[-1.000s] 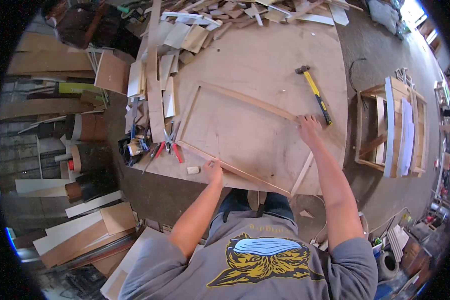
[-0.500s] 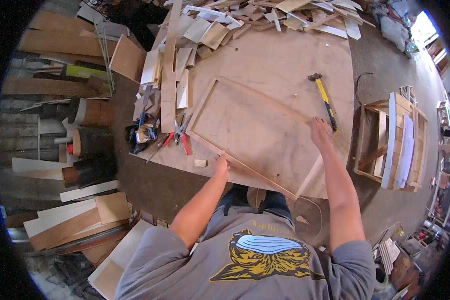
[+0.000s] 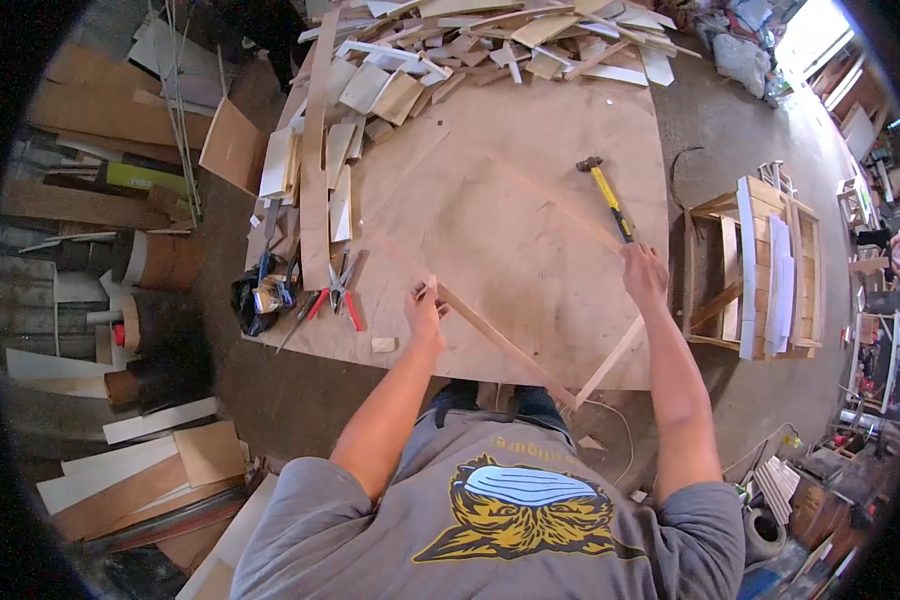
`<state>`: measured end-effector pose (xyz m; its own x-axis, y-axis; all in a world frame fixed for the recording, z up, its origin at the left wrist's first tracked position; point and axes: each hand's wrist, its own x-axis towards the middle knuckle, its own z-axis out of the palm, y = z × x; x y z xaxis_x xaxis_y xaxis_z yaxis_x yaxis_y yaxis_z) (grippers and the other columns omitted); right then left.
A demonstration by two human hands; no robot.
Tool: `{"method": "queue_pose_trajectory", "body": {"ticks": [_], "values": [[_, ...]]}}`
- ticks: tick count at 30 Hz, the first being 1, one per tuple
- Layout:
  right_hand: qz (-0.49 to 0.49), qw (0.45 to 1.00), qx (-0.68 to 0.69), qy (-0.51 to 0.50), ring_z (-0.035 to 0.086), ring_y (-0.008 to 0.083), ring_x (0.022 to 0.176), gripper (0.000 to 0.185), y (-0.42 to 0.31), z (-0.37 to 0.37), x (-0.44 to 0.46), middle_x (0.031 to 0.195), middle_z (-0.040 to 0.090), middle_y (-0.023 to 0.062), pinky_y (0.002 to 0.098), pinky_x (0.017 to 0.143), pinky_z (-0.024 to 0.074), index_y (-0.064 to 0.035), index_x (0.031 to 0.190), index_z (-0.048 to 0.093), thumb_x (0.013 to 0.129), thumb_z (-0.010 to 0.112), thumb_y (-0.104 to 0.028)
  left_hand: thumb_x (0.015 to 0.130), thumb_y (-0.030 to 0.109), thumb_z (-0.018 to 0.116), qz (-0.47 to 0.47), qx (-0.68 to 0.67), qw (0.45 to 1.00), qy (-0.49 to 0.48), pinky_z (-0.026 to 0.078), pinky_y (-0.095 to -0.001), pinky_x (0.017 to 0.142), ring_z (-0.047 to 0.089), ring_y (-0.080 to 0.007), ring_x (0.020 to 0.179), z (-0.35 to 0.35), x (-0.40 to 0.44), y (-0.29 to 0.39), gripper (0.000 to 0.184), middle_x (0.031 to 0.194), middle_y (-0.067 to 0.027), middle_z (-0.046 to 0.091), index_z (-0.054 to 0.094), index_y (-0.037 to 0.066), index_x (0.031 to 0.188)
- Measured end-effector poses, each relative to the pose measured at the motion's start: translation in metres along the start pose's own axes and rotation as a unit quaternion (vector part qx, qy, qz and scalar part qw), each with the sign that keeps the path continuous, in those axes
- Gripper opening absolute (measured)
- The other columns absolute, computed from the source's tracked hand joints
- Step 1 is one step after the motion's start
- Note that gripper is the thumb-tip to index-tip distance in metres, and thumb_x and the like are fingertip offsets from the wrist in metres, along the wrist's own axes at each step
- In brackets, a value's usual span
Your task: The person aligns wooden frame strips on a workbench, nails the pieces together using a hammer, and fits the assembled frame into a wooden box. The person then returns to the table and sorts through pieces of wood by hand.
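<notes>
A thin rectangular wooden frame (image 3: 500,338) is tilted across the worktable, its far-left part smeared by motion. My left hand (image 3: 425,306) is closed on the near long side of the frame. Around the far long side, at its right part, my right hand (image 3: 644,270) is closed too. Just beyond my right hand lies a hammer (image 3: 606,195) with a yellow and black handle. Left of my left hand are red-handled pliers (image 3: 342,295) and a small wood block (image 3: 383,345).
The worktable (image 3: 530,120) bears a heap of wood scraps (image 3: 470,45) at its far edge and a long board (image 3: 317,150) on the left. A wooden structure (image 3: 755,265) stands on the floor at the right. Boards (image 3: 160,470) lie at the lower left.
The wooden frame has shifted along with both hands, and its far-left part now looks blurred. My right hand is now nearer the hammer's handle end. The camera view has also shifted.
</notes>
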<state>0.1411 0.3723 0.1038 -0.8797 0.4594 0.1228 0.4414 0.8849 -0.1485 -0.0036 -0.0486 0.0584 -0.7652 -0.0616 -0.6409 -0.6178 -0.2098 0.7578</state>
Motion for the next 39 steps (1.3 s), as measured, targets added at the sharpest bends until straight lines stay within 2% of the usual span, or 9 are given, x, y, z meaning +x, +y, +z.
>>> {"method": "queue_pose_trajectory", "body": {"ticks": [8, 11, 14, 15, 18, 22, 25, 35, 39], "values": [[0.097, 0.982, 0.051, 0.153, 0.068, 0.0363, 0.097, 0.017, -0.026, -0.069, -0.009, 0.104, 0.071, 0.0128, 0.0492, 0.083, 0.0534, -0.0095, 0.107, 0.067, 0.091, 0.071, -0.01, 0.097, 0.032, 0.076, 0.176, -0.062, 0.967, -0.173, 0.048, -0.0307, 0.079, 0.061, -0.0102, 0.088, 0.079, 0.021, 0.126, 0.034, 0.101, 0.0017, 0.067, 0.067, 0.007, 0.117], [0.164, 0.964, 0.152, 0.143, 0.07, 0.0329, 0.091, 0.022, -0.028, -0.075, -0.008, 0.104, 0.072, 0.0129, 0.0463, 0.081, 0.0539, -0.0085, 0.114, 0.067, 0.092, 0.071, -0.009, 0.097, 0.035, 0.076, 0.251, -0.058, 0.942, -0.216, 0.047, -0.0315, 0.083, 0.06, -0.01, 0.093, 0.105, -0.003, 0.192, 0.038, 0.104, 0.0022, 0.067, 0.068, 0.006, 0.121], [0.19, 0.936, 0.246, 0.167, 0.07, 0.0259, 0.085, 0.027, -0.05, -0.093, -0.014, 0.1, 0.073, 0.0121, 0.0405, 0.078, 0.0545, -0.0071, 0.119, 0.067, 0.093, 0.07, -0.007, 0.096, 0.034, 0.078, 0.314, -0.059, 0.906, -0.277, 0.048, -0.0298, 0.08, 0.061, -0.0099, 0.091, 0.124, -0.022, 0.243, 0.042, 0.106, 0.0011, 0.069, 0.069, 0.005, 0.124], [0.2, 0.929, 0.265, 0.165, 0.068, 0.0182, 0.084, 0.029, -0.053, -0.096, -0.015, 0.094, 0.072, 0.0081, 0.0345, 0.077, 0.0544, -0.0059, 0.12, 0.068, 0.092, 0.073, -0.006, 0.096, 0.033, 0.078, 0.326, -0.06, 0.897, -0.293, 0.048, -0.0297, 0.08, 0.061, -0.0098, 0.09, 0.129, -0.033, 0.259, 0.042, 0.107, 0.0008, 0.07, 0.07, 0.004, 0.125], [0.171, 0.918, 0.331, 0.14, 0.073, 0.0282, 0.089, 0.031, -0.04, -0.079, -0.016, 0.1, 0.075, 0.0144, 0.0417, 0.081, 0.0557, -0.0057, 0.118, 0.069, 0.089, 0.077, -0.014, 0.096, 0.028, 0.079, 0.352, -0.062, 0.869, -0.341, 0.051, -0.0295, 0.08, 0.063, -0.0094, 0.089, 0.136, -0.048, 0.288, 0.04, 0.106, 0.0002, 0.071, 0.071, 0.004, 0.127], [0.153, 0.903, 0.382, 0.122, 0.074, 0.0254, 0.09, 0.029, -0.043, -0.078, -0.034, 0.1, 0.076, 0.0128, 0.0381, 0.081, 0.0565, -0.0038, 0.112, 0.07, 0.087, 0.08, -0.016, 0.096, 0.02, 0.079, 0.39, -0.052, 0.824, -0.408, 0.053, -0.0287, 0.084, 0.065, -0.0087, 0.092, 0.135, -0.059, 0.299, 0.036, 0.103, 0.0005, 0.072, 0.072, 0.004, 0.127], [0.156, 0.912, 0.356, 0.13, 0.068, 0.0137, 0.086, 0.018, -0.046, -0.07, -0.052, 0.093, 0.071, 0.004, 0.0309, 0.078, 0.0537, -0.0023, 0.101, 0.067, 0.088, 0.078, -0.004, 0.094, 0.018, 0.08, 0.385, -0.007, 0.806, -0.449, 0.054, -0.0269, 0.084, 0.066, -0.0083, 0.094, 0.13, -0.057, 0.292, 0.036, 0.104, -0.0008, 0.074, 0.072, 0.002, 0.125], [0.217, 0.936, 0.273, 0.049, 0.076, 0.0271, 0.095, 0.03, -0.055, -0.078, -0.093, 0.1, 0.077, 0.0145, 0.0407, 0.086, 0.0574, -0.0023, 0.112, 0.066, 0.086, 0.079, -0.01, 0.089, 0.009, 0.083, 0.432, 0.17, 0.795, -0.392, 0.056, -0.0245, 0.079, 0.068, -0.0075, 0.084, 0.109, -0.084, 0.251, 0.029, 0.095, -0.0023, 0.076, 0.075, 0.0, 0.116], [0.182, 0.938, 0.29, 0.052, 0.076, 0.0271, 0.094, 0.032, -0.027, -0.046, -0.096, 0.1, 0.077, 0.0145, 0.0406, 0.085, 0.0575, -0.0012, 0.114, 0.067, 0.086, 0.08, -0.01, 0.089, 0.005, 0.082, 0.415, 0.141, 0.789, -0.431, 0.058, -0.0259, 0.079, 0.07, -0.0092, 0.085, 0.107, -0.075, 0.225, 0.026, 0.096, -0.0041, 0.077, 0.075, 0.0, 0.114]]}}
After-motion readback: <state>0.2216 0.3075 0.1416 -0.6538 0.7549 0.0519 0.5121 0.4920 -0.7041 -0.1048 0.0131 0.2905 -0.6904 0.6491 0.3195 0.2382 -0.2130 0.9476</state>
